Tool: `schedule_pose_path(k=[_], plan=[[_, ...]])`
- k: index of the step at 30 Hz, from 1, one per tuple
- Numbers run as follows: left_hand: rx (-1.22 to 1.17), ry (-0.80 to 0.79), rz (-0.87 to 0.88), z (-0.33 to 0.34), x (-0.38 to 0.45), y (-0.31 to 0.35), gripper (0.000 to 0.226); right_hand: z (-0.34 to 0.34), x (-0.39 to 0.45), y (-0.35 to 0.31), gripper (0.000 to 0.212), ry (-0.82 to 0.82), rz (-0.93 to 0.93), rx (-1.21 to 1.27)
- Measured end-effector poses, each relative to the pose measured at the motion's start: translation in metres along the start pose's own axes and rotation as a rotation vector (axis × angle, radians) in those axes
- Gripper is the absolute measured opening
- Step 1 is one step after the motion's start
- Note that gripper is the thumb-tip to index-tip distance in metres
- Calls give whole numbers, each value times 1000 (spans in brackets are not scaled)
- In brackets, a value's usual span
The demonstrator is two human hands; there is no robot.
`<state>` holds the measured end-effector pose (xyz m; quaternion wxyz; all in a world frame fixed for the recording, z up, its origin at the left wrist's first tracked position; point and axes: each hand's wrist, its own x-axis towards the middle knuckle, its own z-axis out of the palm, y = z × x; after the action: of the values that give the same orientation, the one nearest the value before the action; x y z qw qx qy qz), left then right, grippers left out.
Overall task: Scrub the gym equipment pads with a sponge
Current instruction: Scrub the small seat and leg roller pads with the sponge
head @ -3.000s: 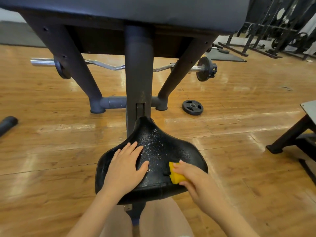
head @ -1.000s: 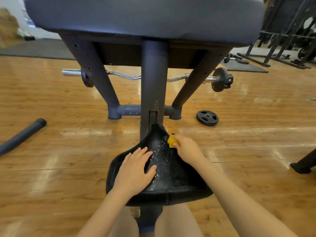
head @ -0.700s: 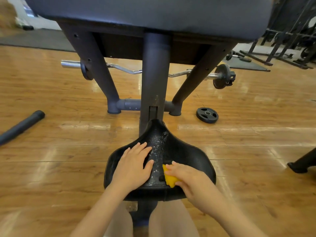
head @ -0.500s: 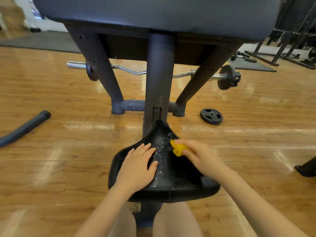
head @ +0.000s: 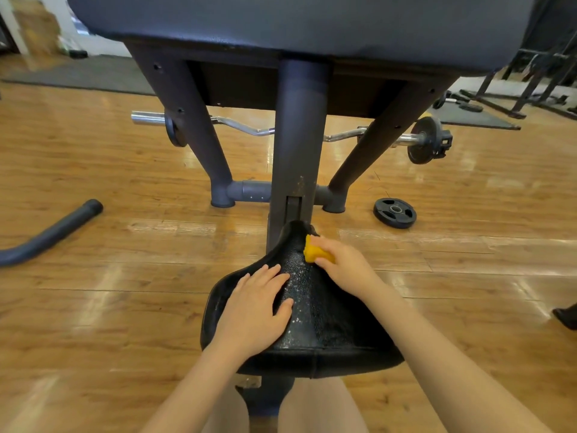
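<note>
Both hands work: your right hand (head: 345, 264) pinches the soft sponge (head: 313, 252); left hand (head: 254, 310) lies flat, steadying the slippery wet seat pad (head: 327, 320).

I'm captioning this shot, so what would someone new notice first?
First, the yellow sponge gripped in the right hand at the narrow far end of the black seat pad. The left hand lies flat on the pad's left side. Behind, a curl bar rests on the wooden floor.

My left hand (head: 256, 310) lay flat on the seat pad (head: 324, 320), left of centre, while my right hand (head: 343, 264) pressed the sponge (head: 313, 253) near its front tip. Beyond the upright post (head: 299, 145), a barbell (head: 249, 128) rested on the floor (head: 93, 307), with a weight plate (head: 395, 213) to its right.
</note>
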<state>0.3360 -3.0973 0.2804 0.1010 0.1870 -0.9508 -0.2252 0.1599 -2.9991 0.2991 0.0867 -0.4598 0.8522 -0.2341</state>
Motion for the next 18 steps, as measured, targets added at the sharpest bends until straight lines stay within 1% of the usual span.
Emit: schedule_pose_path(k=[3,5,8,9,10,12,14,16,18], plan=[[-5,4,-6,0,0,0,51,-3,-55,-7,51,-41,-145,-78],[-6,5,-4,-1,-1,0,51,-5,-89,-14,49,-112,-239,-70],[-6,7,2,-1,-2,0,51,-21,-96,-17,45,-242,-233,29],[-5,5,3,0,-2,0,51,-28,-87,-18,43,-240,-214,54],[-4,5,3,0,-2,0,51,-34,-72,-18,43,-199,-210,70],[-9,13,-4,0,-2,0,50,-41,-31,-18,42,-65,-190,83],[-9,15,-9,0,-2,1,49,-41,19,-19,41,25,-99,99],[-1,8,-13,0,-3,2,48,-30,62,-16,40,13,-12,121],[1,6,-13,-1,-3,2,47,-12,86,-9,38,-51,29,115]])
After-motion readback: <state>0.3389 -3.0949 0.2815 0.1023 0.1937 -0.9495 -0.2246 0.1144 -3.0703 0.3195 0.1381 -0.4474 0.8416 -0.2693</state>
